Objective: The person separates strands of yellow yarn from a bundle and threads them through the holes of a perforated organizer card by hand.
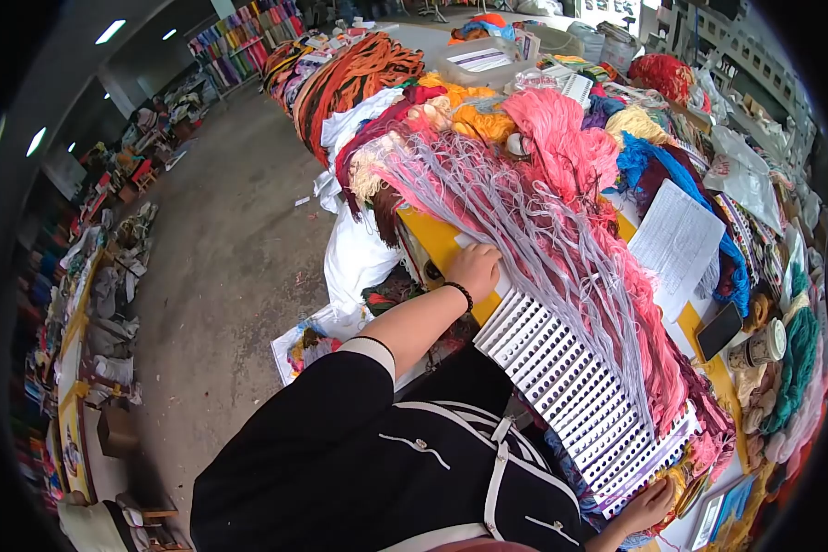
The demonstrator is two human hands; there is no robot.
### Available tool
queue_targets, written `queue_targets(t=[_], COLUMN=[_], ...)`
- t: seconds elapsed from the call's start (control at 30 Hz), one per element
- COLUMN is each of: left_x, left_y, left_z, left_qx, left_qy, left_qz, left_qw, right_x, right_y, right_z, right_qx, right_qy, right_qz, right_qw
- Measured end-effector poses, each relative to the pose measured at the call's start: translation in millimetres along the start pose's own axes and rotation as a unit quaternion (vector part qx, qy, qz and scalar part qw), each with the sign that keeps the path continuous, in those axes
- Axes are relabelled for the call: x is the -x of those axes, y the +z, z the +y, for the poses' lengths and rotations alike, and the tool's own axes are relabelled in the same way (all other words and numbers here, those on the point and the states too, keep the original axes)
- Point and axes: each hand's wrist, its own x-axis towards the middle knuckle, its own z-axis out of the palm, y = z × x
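My left hand rests at the table's edge, its fingers curled against the upper end of a stack of white cards with rows of dark holes; whether it grips anything is hidden. By the lower end of the cards, my right hand is at some yellow thread, fingers bent, and what they hold is too small to tell. Long grey-lilac strands lie over pink yarn and across part of the cards.
A written sheet, a black phone and a cup lie to the right. Orange and black yarn is heaped at the far end, near a clear plastic box. White cloth hangs beside the table.
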Motion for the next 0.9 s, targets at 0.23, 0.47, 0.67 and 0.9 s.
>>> queue_targets(t=[0.23,0.47,0.67,0.9], left_x=[0.1,0.8,0.4,-1.3], left_y=[-0.3,0.7,-3.1,-3.9], left_z=[-0.7,-1.9,0.7,1.0], left_qx=[0.013,0.017,0.012,0.011], left_qy=[-0.004,-0.007,-0.012,-0.01], left_qz=[-0.008,-0.002,-0.02,-0.028], left_qw=[1.0,1.0,1.0,0.999], right_x=[-0.1,0.0,1.1,1.3], right_y=[-0.5,0.2,-1.9,0.4], right_z=[1.0,-0.6,-2.2,-1.2], right_qx=[-0.004,0.003,0.004,0.013], right_qy=[-0.004,-0.002,0.004,0.003], right_qz=[-0.001,0.0,-0.001,0.007], right_qw=[1.0,1.0,1.0,1.0])
